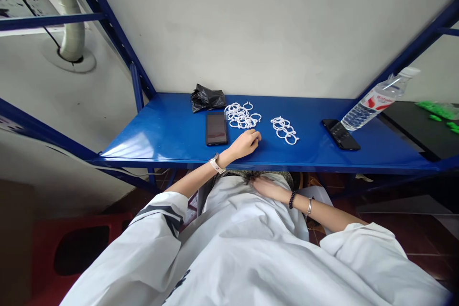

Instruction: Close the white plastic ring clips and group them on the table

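My left hand [245,143] rests on the blue shelf [150,134] just below a pile of white plastic rings [241,114]. Its fingers are curled together at the tips; whether anything is in them is hidden. A smaller group of white rings [285,129] lies to the right of that hand. My right hand [265,186] lies below the shelf edge on my lap, against the white garment, fingers stretched flat and holding nothing. A watch sits on the left wrist; a bead bracelet and a bangle are on the right.
A dark phone [216,128] lies left of the rings, and a crumpled black bag [207,98] is behind it. Another phone [340,134] and a tilted water bottle [378,98] are at the right. Blue frame posts flank the shelf. A red stool [53,244] stands lower left.
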Tool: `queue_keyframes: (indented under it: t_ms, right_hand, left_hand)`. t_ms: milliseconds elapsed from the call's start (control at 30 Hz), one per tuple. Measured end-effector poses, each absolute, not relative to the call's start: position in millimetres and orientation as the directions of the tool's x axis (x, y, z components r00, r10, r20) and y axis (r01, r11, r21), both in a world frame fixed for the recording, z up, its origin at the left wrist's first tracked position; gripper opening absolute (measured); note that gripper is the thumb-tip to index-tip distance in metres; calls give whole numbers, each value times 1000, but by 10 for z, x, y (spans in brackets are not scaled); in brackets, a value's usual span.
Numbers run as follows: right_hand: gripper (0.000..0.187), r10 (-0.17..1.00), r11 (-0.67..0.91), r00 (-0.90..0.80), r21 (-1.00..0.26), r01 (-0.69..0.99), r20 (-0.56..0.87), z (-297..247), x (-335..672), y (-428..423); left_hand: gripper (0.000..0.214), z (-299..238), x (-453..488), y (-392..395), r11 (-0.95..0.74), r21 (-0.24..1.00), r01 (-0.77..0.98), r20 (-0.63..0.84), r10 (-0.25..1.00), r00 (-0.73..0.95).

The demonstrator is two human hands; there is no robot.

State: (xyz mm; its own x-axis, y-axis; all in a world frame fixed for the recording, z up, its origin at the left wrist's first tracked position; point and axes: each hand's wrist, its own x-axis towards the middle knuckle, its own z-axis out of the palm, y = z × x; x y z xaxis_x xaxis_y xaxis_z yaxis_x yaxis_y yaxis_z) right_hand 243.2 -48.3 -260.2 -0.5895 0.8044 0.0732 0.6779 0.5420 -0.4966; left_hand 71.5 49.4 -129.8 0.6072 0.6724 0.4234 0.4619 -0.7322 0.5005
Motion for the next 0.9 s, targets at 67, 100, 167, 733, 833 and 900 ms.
queue_keyframes:
  t_ms: [67,100,167,733,833,900]
  right_hand:
    - [18,790,541,-613,-477,692,6,-2422,2429,-454]
    - [16,777,545,-630,-474,692,-26,-2304,2425,-439]
    - [17,742,546,-665,-499,673,-84,-2013,2415,-424]
    - [15,968,-72,-219,-970,232,-124,-1054,2400,446]
    - [12,977,-39,-196,-980,196,-78,-1152,2371,476]
    - [13,979,-13,-200,-989,150,-43,-1199,2380,470]
  left_hand:
    - [19,-1273,711,488,-713,534,454,410,689,598]
    - [20,-1264,710,490,-700,554,451,402,699,592]
    - [19,-1250,709,500,-670,599,439,388,722,572]
    - [24,-1162,724,619,-18,998,59,-7,918,396]
    - [19,-1175,713,620,-58,996,69,27,923,385]
    - [23,-1182,704,616,-84,994,66,52,920,389]
